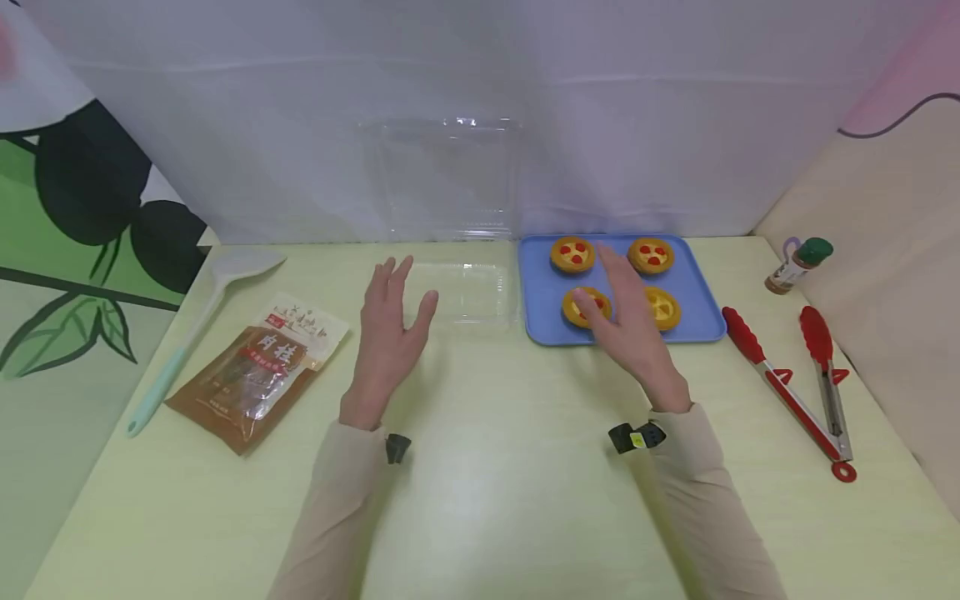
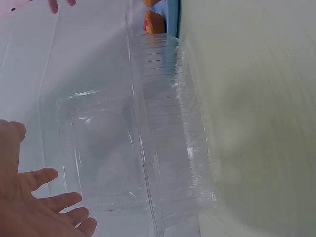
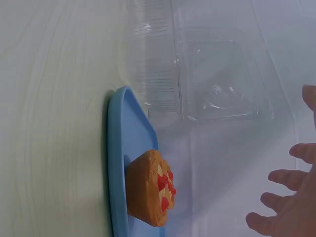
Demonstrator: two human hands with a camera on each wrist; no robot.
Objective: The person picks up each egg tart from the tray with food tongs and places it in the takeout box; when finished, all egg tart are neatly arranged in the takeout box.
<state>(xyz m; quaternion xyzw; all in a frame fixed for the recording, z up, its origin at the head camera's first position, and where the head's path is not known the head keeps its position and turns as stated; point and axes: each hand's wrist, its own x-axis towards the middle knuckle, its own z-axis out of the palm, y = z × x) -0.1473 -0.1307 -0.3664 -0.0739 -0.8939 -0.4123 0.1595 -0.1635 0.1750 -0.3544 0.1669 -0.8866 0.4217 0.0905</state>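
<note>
A clear plastic clamshell box (image 1: 480,293) lies at the back of the table, its lid (image 1: 450,179) raised against the curtain. My left hand (image 1: 390,337) hovers just in front of the box's left side, fingers extended and thumb apart, touching nothing I can see. Right of the box is a blue tray (image 1: 542,310) bearing several egg tarts (image 1: 572,255), most topped with red pieces. Over the tray is my right hand (image 1: 637,329), fingers spread and empty, partly covering the front tarts in the head view. A tart (image 3: 143,190) shows on the tray's edge side in the right wrist view.
On the left lie a spatula (image 1: 183,346) with a mint handle and a brown-and-white packet (image 1: 258,367). Red-tipped tongs (image 1: 798,408) lie spread at the right, with a small green-capped seasoning bottle (image 1: 793,268) behind them. A curtain (image 1: 637,150) closes off the back.
</note>
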